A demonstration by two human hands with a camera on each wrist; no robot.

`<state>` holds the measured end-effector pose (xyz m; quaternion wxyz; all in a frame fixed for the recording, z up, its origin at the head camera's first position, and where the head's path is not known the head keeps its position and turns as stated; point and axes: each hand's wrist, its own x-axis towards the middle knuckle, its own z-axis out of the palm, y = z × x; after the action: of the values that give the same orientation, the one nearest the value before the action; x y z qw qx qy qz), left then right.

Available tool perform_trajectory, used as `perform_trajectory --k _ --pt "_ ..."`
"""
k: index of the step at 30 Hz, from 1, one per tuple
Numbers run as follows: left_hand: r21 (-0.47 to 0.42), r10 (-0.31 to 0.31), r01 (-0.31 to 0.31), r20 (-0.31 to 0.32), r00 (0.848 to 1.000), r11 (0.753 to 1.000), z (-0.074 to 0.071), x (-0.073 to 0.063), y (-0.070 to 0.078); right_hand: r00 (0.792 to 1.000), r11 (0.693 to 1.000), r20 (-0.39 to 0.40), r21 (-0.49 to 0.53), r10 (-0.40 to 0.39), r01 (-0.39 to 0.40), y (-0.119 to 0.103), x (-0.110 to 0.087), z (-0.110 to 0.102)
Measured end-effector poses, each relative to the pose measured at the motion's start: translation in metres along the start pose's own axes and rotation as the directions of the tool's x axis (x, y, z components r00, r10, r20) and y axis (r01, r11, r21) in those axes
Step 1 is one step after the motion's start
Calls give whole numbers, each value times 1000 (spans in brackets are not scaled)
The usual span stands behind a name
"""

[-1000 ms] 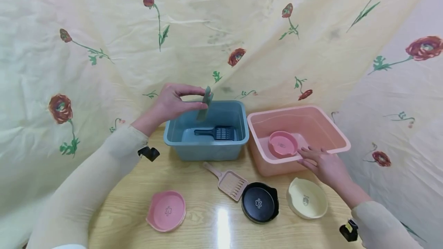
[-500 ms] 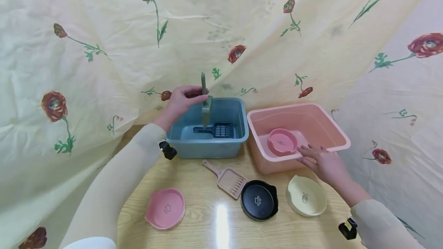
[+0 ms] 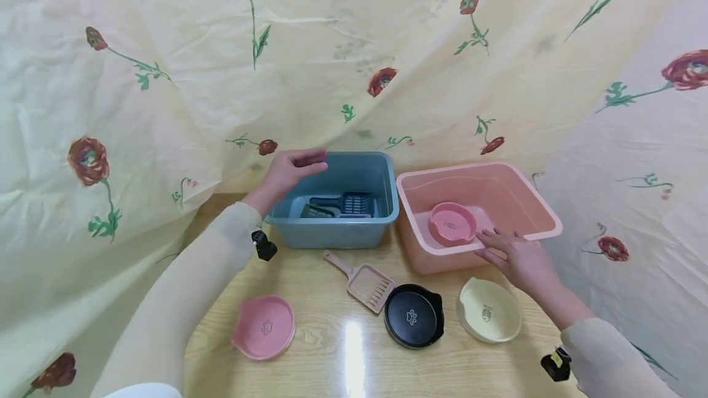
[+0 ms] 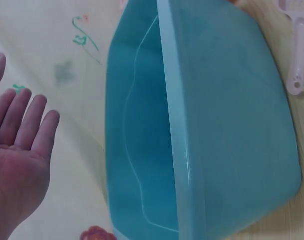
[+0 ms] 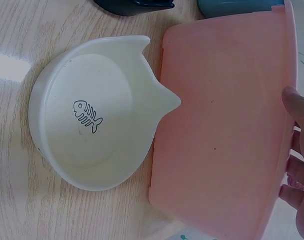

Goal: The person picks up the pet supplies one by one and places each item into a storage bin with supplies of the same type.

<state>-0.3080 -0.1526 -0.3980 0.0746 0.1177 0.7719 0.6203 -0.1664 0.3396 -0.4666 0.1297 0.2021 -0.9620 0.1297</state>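
Green scoop (image 3: 318, 211) partly hidden behind the blue tub's front rim (image 3: 332, 223)

Cream cloth (image 3: 310, 48) w/ red flwrs (image 3: 89, 159) bhnd wood tbl (image 3: 318, 364)

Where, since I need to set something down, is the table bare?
In the head view, the widest bare patch lies between the pink paw-print bowl and the black paw-print bowl, below the pink litter scoop. It is crowded at right, where the black paw-print bowl, cream fishbone bowl and pink litter box sit close together.
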Motion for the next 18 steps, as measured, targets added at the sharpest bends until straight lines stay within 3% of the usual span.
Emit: perform_trajectory --k 3,6,8,11,15,18 --pt "93 14 -27 135 991 995 -2 -13 6 1000 1000 1 1 1 -1 -1 0 -1" --pt "208 33 -91 267 963 974 -2 -29 11 1000 1000 7 2 4 -4 -3 0 -2" --pt "290 51 -151 323 945 945 0 -40 14 1000 1000 15 -3 10 -10 -3 1 -3" --pt "421 94 -287 422 902 860 4 -55 14 1000 1000 20 -19 10 -9 -3 1 -3" --pt "512 145 -484 566 812 710 12 -71 9 1000 1000 15 -30 7 -7 -2 0 -3" --pt "522 128 -556 644 754 646 20 -78 2 1000 1000 1 -28 -3 3 -1 0 -1"
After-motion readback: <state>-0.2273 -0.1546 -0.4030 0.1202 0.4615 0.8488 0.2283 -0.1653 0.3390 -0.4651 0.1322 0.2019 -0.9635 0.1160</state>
